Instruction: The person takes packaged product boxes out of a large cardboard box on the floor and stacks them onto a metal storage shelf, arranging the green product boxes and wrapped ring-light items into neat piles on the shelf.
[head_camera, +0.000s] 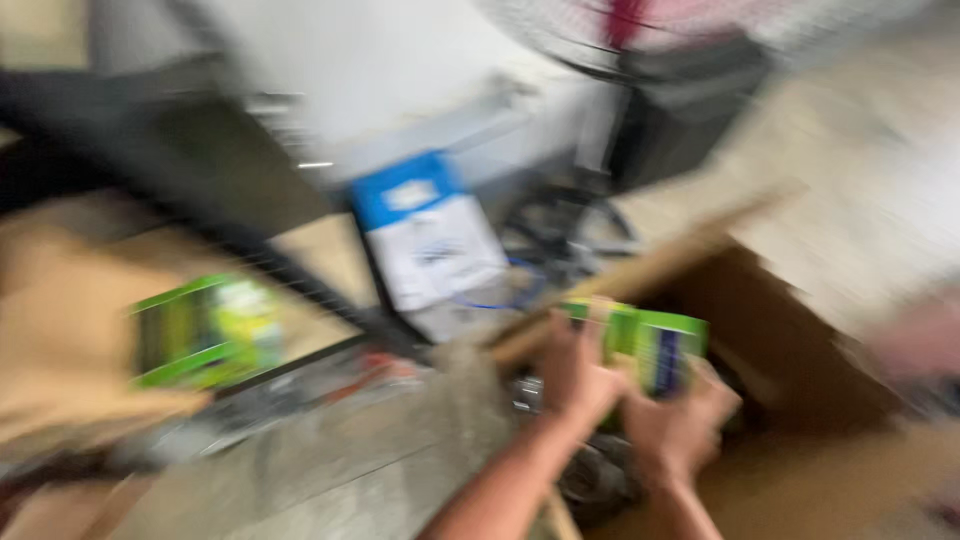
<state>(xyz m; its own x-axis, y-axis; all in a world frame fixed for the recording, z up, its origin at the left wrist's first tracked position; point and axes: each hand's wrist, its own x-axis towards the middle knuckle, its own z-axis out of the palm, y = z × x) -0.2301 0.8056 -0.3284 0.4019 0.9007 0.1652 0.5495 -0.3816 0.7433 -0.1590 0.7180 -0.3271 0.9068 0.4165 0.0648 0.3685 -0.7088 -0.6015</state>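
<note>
The left hand (578, 375) is gripping the near left edge of a small green box (648, 345), and the right hand (683, 425) is clasping its lower right side. Both forearms are reaching up from below, holding it over an open cardboard carton (800, 350). A second green box (205, 330) is lying far left; the view is blurred.

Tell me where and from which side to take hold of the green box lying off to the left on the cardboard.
Probably by its two long side edges, coming down from above. The green box seems to lie flat on the cardboard, its broad face up and nothing on top. The picture is blurred, so the edges are not sharp. Both hands, left hand and right hand, hold another green box.
</note>
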